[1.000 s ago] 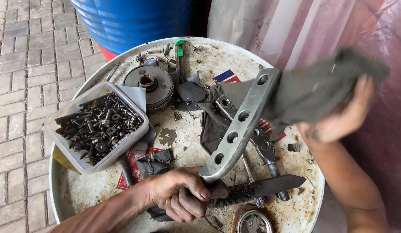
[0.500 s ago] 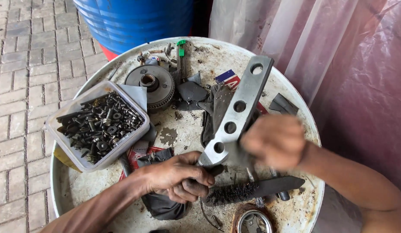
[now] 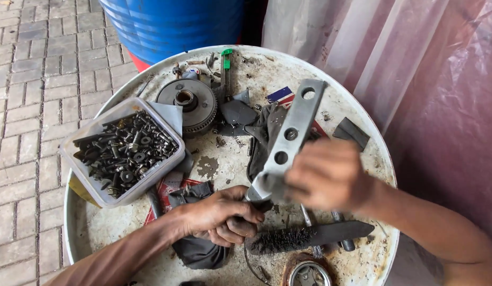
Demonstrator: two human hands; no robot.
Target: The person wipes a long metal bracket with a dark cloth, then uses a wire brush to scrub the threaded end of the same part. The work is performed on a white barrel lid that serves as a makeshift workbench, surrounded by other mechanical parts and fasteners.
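A grey metal bracket (image 3: 291,132) with several round holes stands tilted over a white drum top (image 3: 357,90). My left hand (image 3: 219,214) grips its lower end, over a dark rag (image 3: 201,254). My right hand (image 3: 328,175), blurred by motion, is closed over the bracket's lower half. Only a sliver of a grey cloth (image 3: 267,186) shows at this hand's left edge. A black wire brush (image 3: 309,237) lies on the drum just below both hands.
A clear plastic tub (image 3: 76,140) of dark bolts and nuts sits at the drum's left. A round toothed clutch part (image 3: 187,108), a green-handled tool (image 3: 226,58) and dark scraps lie behind. A blue barrel (image 3: 171,26) stands beyond, plastic sheeting (image 3: 431,79) hangs right, brick paving (image 3: 28,79) lies left.
My right hand, raised to the right with the grey cloth a second ago, has come down onto the bracket and is sliding along it. The bracket now stands steeper in my left hand.
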